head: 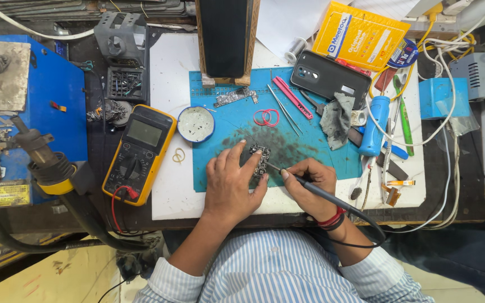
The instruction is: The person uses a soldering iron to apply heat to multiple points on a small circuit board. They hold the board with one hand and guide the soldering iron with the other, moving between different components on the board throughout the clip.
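I see bright, even overhead light, soft shadows, a sharp centre; edges bow slightly at nine o'clock.

circuit board [260,159] partly hidden by left hand [232,185], components unreadable

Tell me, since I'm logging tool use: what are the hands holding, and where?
Right hand grips a soldering iron near its tip end; left hand pins a circuit board.
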A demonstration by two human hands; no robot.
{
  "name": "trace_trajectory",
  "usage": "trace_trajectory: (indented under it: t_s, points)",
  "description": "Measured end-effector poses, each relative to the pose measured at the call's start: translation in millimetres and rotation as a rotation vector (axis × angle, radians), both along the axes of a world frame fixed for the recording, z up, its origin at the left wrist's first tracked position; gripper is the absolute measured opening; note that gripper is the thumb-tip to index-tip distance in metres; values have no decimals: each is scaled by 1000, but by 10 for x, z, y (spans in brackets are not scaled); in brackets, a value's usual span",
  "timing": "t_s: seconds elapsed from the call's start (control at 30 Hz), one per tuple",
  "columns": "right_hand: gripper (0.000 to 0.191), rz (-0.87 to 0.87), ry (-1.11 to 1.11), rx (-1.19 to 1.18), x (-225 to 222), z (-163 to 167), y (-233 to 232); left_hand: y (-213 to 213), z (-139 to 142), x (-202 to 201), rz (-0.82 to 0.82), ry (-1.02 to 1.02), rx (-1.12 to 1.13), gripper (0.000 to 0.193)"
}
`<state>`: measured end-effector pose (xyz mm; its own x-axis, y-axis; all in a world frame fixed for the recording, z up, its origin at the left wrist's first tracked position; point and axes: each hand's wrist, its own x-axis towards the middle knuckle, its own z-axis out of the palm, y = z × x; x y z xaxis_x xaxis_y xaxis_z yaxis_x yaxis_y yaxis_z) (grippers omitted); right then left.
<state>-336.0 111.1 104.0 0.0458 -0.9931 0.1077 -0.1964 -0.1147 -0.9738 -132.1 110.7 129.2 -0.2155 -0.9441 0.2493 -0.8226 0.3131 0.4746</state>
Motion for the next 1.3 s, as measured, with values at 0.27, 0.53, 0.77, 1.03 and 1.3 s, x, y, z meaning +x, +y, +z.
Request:
trace_trajectory:
  t_s: [0.27, 0.53, 0.77, 1.03, 1.3]
  points:
    - [8, 4, 32, 22, -24, -3, 123, 115, 56, 12, 2, 0, 3, 50]
    - [19, -92, -136, -31, 144, 193, 279, 258, 295, 113, 18, 88, -8, 62]
    - [10, -30, 36, -80, 82, 458, 423, 398, 420, 51, 6, 76, -64, 53]
    - [9, 10, 76, -110, 87, 514, 407, 417, 442, 42, -11, 97, -53, 50]
    - [9, 3, 96, -103, 40, 553, 248, 261, 491, -17, -14, 113, -46, 49]
